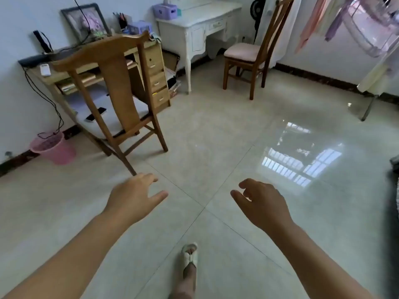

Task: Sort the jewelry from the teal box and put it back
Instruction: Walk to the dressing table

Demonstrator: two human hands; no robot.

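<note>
My left hand (135,196) and my right hand (262,201) are stretched out in front of me over the tiled floor, both with loosely bent fingers and nothing in them. No teal box and no jewelry can be made out with certainty. A small teal thing (179,12) stands on the white dressing table (198,22) at the back, next to a purple box (165,10); it is too small to identify.
A wooden chair (116,87) stands at a wooden desk (151,61) on the left, with a pink bin (53,148) beside it. Another wooden chair (252,55) is at the white table. A clothes rack (371,35) hangs at the right. My foot (190,254) shows below.
</note>
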